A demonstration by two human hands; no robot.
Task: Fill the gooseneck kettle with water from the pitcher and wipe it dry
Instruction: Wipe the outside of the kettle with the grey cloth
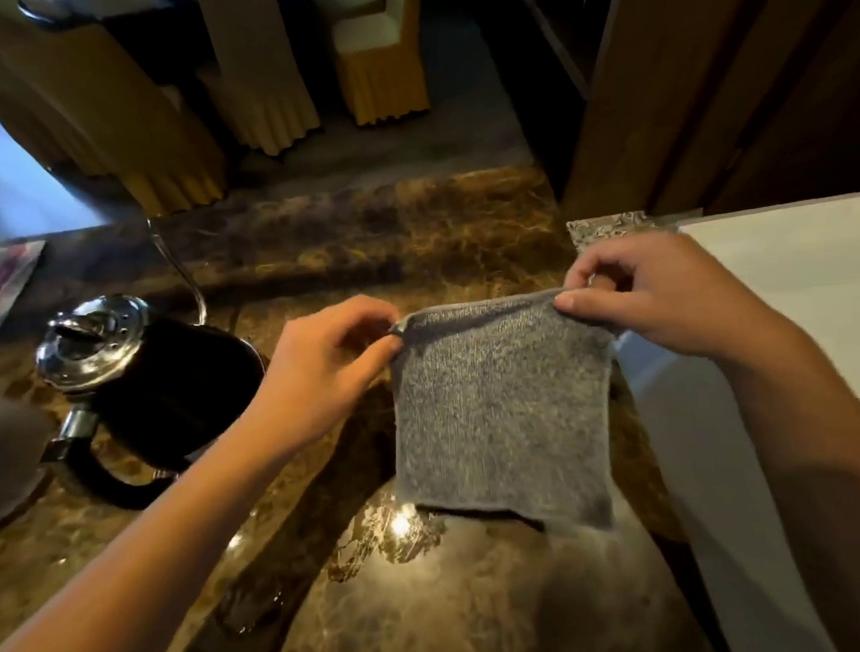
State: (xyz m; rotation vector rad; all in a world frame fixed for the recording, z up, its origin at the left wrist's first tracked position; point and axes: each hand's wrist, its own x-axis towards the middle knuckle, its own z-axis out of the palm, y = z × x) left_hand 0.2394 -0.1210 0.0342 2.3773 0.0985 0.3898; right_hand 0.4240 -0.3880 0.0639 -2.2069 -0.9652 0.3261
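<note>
We are holding a grey cloth (500, 412) up by its two top corners, and it is hanging flat and open above the brown marbled surface (437, 605). Our left hand (329, 368) is pinching the cloth's left corner, its fingers (367, 325) curled and closing with the thumb on the fabric. Our right hand (660, 294) is gripping the right corner in the same way, the thumb lying along the top hem. The bottom hem of the cloth is hanging close over the surface; whether it is touching, we cannot tell.

The kettle (168, 395) is standing on the surface toward its left edge, just beside our left wrist and apart from the cloth. Its body is dark, its shiny metal lid (88, 344) is sitting on top, its black handle (107, 475) is pointing toward us, and its thin curved spout (180, 277) is rising toward the far edge of the surface. Light is glinting on a wet-looking patch (391, 532) of the surface under the cloth's lower left corner. A white board (797, 300) is lying along the right edge of the surface. Beyond the far edge, chairs with yellow covers (268, 82) are standing on the floor.
</note>
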